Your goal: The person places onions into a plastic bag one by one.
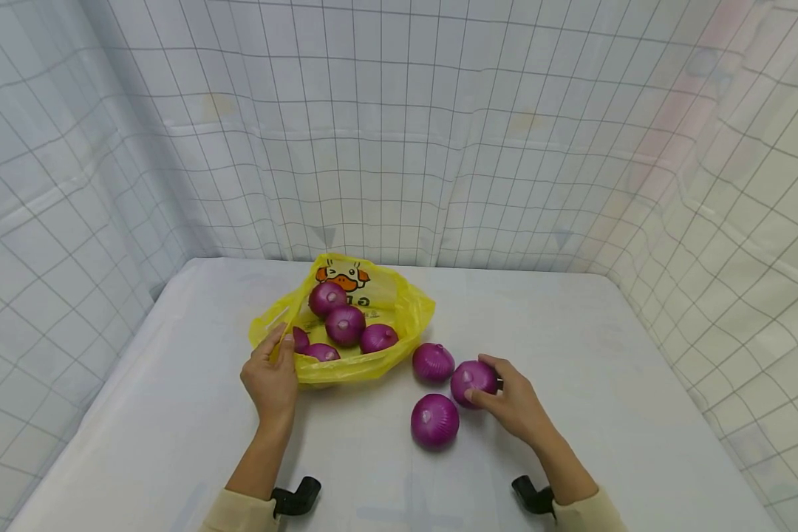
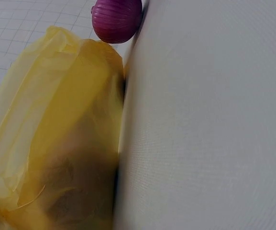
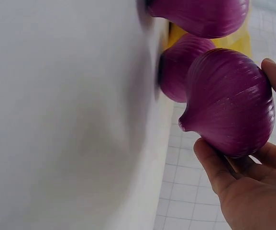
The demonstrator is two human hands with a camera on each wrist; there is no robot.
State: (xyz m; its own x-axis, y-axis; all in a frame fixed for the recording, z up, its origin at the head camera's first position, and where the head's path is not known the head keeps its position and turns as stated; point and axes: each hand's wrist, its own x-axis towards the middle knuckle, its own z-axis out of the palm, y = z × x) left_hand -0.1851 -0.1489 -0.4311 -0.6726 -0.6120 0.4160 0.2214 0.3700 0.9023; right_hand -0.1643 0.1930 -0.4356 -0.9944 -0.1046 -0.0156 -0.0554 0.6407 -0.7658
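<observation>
white cloth printed with dark grid lines [image 1: 399, 133] hangs around a white-covered table [image 1: 572, 318]. a round, glossy purple onion [image 1: 472, 383] is in the right hand [image 1: 515, 403], thumb and fingers curled about its sides. just left of it sit two loose purple onions [image 1: 435, 422], then a thin yellow plastic bag [image 1: 415, 314] lying open with five onions [image 1: 346, 325] showing inside. the left hand [image 1: 273, 380] pinches the bag's near left rim between thumb and fingers. the bag bears an orange-billed duck face [image 1: 342, 275] above dark lettering, partly hidden, only a "g" legible.
</observation>
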